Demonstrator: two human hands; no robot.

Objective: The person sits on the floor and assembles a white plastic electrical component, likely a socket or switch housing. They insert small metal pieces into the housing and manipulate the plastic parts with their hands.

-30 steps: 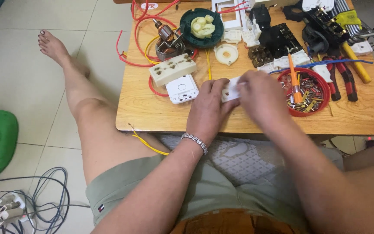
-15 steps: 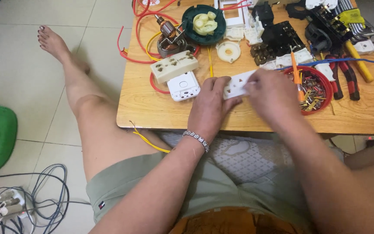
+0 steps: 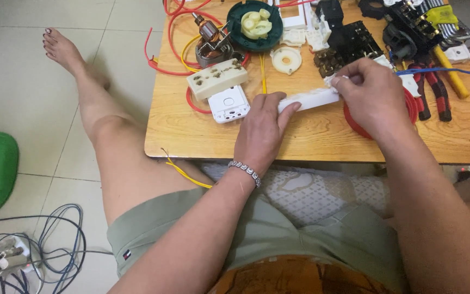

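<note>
Pinching white plastic strip point(image 3: 308, 99), left hand point(image 3: 262, 130), right hand point(image 3: 373, 98)

Hands have drawn apart, baring the white strip point(image 3: 308, 99).

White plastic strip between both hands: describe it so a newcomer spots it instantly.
On the low wooden table, find the left hand and right hand. The long white plastic strip bridges them, slimmer and longer than the square white switch left of it.

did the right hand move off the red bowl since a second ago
Yes. The right hand shifted left along the table, off the red bowl toward the white strip.
</note>
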